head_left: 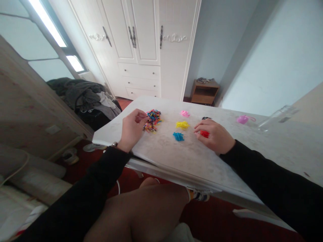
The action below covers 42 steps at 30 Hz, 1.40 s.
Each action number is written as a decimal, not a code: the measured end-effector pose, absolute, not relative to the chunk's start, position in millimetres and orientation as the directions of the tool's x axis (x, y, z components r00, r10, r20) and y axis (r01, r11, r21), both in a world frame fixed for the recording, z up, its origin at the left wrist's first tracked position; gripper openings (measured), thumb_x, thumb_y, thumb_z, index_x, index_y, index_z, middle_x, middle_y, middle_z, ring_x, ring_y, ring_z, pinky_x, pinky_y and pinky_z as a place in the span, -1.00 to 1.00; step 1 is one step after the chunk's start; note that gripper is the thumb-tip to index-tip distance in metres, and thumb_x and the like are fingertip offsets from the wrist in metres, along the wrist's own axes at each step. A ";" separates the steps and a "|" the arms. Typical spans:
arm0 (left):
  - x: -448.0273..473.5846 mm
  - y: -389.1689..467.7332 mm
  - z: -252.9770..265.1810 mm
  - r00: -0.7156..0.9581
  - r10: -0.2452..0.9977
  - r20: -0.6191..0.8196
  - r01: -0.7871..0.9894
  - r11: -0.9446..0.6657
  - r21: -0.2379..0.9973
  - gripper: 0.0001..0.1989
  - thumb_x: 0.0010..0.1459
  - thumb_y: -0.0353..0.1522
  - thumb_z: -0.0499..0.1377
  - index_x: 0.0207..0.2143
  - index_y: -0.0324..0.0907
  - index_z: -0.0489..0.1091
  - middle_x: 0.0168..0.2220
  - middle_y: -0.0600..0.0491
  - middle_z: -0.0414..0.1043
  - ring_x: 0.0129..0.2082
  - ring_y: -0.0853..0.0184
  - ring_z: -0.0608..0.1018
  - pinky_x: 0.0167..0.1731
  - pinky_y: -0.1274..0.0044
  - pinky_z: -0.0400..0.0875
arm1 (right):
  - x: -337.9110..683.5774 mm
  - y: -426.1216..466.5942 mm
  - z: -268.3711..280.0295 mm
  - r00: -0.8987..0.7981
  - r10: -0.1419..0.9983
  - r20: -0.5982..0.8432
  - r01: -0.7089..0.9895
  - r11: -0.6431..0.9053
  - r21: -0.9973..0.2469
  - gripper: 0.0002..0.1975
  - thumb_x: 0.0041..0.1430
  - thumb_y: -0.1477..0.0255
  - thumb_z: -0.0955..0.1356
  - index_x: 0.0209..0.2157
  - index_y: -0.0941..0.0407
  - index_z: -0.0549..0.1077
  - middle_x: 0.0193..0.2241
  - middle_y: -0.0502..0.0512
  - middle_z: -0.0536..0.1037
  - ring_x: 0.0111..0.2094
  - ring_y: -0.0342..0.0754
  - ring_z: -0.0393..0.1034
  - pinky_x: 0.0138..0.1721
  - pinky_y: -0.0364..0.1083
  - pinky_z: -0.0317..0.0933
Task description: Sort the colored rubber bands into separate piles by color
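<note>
My left hand [133,128] is at the left of the table, thumb and fingertips pinched together against a mixed pile of small coloured bands [154,116]. Whatever sits in that pinch is too small to make out. Over a small heap of red bands [204,134] hovers or rests my right hand [213,134], its fingers bent and the thumb apart from them. Behind it, a black heap [207,118] is partly hidden. Between the hands lie separate heaps of pink bands [185,113], yellow bands [182,125] and blue bands [178,136].
A pink balloon-like object [242,119] and a clear plastic bottle [275,118] on its side are on the right of the white table [171,158]. A white wardrobe [141,43], a small wooden cabinet [205,92] and piled clothes [83,94] stand beyond.
</note>
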<state>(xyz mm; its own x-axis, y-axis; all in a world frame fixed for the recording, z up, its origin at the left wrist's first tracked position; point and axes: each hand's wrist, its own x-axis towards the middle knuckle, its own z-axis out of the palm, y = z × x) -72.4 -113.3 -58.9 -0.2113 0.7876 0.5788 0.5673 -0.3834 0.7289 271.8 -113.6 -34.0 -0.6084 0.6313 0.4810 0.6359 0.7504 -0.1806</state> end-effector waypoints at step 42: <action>-63.6 -118.0 -58.7 0.299 0.774 0.558 0.653 -0.592 0.472 -0.87 0.18 -0.51 0.26 -0.25 -0.13 0.52 -0.26 0.06 0.64 -0.27 0.28 0.65 -0.17 0.48 0.53 | 270.4 -115.7 -34.3 -0.619 0.641 0.454 0.619 0.754 -0.220 -0.83 0.26 0.42 0.35 -0.36 0.07 0.60 -0.23 0.18 0.67 -0.14 0.15 0.52 -0.03 0.14 0.40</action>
